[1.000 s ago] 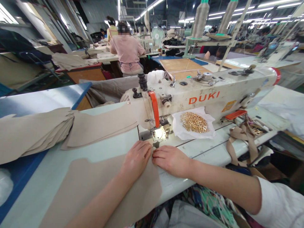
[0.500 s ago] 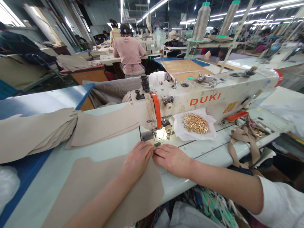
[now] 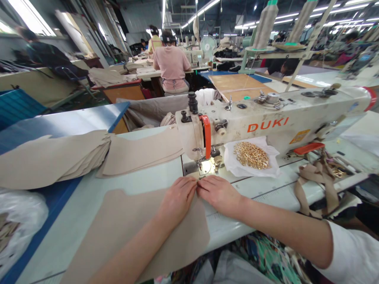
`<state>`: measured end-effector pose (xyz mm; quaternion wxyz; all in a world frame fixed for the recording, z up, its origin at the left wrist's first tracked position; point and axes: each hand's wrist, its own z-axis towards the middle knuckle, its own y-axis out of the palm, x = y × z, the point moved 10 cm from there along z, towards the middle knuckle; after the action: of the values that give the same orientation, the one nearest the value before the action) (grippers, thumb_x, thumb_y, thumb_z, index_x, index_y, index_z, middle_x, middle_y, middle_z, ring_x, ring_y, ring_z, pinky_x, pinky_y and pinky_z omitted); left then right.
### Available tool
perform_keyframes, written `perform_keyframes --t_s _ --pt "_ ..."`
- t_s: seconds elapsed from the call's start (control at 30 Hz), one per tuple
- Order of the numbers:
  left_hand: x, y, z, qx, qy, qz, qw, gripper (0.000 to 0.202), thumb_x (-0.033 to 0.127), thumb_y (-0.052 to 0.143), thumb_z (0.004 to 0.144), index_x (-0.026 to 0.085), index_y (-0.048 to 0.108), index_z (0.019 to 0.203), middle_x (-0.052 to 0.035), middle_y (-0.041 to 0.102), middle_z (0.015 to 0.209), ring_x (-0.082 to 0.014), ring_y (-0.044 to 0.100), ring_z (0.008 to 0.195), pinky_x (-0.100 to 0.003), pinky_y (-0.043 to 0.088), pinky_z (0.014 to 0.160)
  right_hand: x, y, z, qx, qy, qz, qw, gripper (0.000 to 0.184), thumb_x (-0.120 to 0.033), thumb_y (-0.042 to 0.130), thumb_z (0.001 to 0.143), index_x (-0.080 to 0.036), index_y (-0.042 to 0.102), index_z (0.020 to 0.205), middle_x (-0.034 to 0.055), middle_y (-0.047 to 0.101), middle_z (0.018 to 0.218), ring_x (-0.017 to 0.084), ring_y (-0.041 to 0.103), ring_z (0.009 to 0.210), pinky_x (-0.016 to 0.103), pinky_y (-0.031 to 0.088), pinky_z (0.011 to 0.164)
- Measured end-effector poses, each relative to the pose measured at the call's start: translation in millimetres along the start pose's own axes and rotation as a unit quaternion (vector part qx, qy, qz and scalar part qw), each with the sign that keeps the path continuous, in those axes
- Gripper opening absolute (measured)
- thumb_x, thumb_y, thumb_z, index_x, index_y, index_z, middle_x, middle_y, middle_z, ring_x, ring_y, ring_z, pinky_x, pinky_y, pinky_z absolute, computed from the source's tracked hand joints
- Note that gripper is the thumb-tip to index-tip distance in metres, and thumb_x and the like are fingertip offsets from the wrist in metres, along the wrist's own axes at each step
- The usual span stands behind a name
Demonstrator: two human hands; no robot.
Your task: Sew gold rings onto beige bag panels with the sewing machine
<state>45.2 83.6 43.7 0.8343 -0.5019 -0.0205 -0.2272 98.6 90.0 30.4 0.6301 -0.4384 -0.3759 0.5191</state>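
Note:
A beige fabric piece (image 3: 133, 213) lies flat on the pale sewing table, under my left forearm. My left hand (image 3: 180, 197) is closed, its fingertips pinching the top edge of this piece. My right hand (image 3: 220, 196) meets it fingertip to fingertip and is also closed at the fabric's edge. What lies right between the fingertips is hidden. Just beyond them is the lit needle area (image 3: 206, 166) of the sewing machine (image 3: 266, 122). A bit of beige material shows between the fingers and the presser foot.
Gold metal rings (image 3: 251, 155) lie on white paper (image 3: 229, 165) beside the needle. Beige fabric stacks (image 3: 142, 152) lie to the left. Tan strips (image 3: 315, 179) hang at the right. A plastic bag (image 3: 26, 209) stands at the left edge. Co-workers sit farther back.
The view has turned a little left, so the scene sits farther right. Both hands stay together at the fabric edge, slightly closer to the needle, where some beige material now shows.

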Motion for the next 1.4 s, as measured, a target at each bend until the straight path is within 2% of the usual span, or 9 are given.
perform_keyframes --t_s 0.2,0.4,0.63,0.87,1.03,1.4 --pt "0 2.2 5 0.009 -0.001 0.001 1.000 0.021 0.017 0.043 0.092 0.016 0.065 0.092 -0.0083 0.069 0.090 -0.0197 0.063 0.085 -0.037 0.056 0.079 5 0 0 -0.005 -0.009 0.000 1.000 0.011 -0.016 0.054 0.089 -0.011 0.063 0.093 0.0101 0.063 0.097 0.022 0.055 0.093 0.035 0.045 0.089" --pt "-6 10.9 22 0.020 0.006 0.000 1.000 0.023 0.018 0.043 0.092 0.017 0.065 0.090 -0.0076 0.070 0.090 -0.0198 0.064 0.086 -0.036 0.056 0.079 26 2 3 -0.010 0.006 -0.008 1.000 0.012 -0.018 0.053 0.091 -0.013 0.063 0.090 0.0085 0.064 0.094 0.021 0.056 0.091 0.034 0.045 0.086" --pt "-15 12.8 37 0.047 0.008 -0.012 0.999 0.020 0.017 0.045 0.091 0.017 0.065 0.087 -0.0079 0.070 0.087 -0.0200 0.064 0.084 -0.037 0.056 0.078 45 6 6 -0.010 0.036 -0.003 0.999 0.010 -0.017 0.053 0.091 -0.014 0.062 0.093 0.0081 0.065 0.099 0.020 0.059 0.090 0.032 0.045 0.074" --pt "-22 8.1 39 0.057 -0.023 -0.020 0.998 0.020 0.017 0.046 0.090 0.018 0.066 0.085 -0.0070 0.071 0.086 -0.0189 0.065 0.081 -0.035 0.057 0.075 48 4 8 0.003 0.041 0.000 0.999 0.010 -0.013 0.054 0.089 -0.012 0.062 0.096 0.0095 0.067 0.104 0.020 0.062 0.084 0.032 0.046 0.073" --pt "-22 8.3 40 0.054 -0.013 -0.012 0.998 0.020 0.017 0.047 0.090 0.018 0.066 0.085 -0.0071 0.071 0.085 -0.0196 0.065 0.081 -0.035 0.056 0.076 50 6 10 -0.008 0.047 0.002 0.999 0.012 -0.012 0.052 0.090 -0.013 0.063 0.095 0.0105 0.067 0.107 0.019 0.062 0.081 0.032 0.047 0.073" --pt "-23 11.9 39 0.048 -0.011 0.001 0.999 0.020 0.017 0.047 0.090 0.016 0.066 0.085 -0.0078 0.070 0.084 -0.0192 0.064 0.080 -0.034 0.056 0.076 51 3 9 0.009 0.055 0.007 0.998 0.012 -0.012 0.054 0.089 -0.012 0.064 0.097 0.0099 0.067 0.107 0.021 0.062 0.087 0.032 0.048 0.074"
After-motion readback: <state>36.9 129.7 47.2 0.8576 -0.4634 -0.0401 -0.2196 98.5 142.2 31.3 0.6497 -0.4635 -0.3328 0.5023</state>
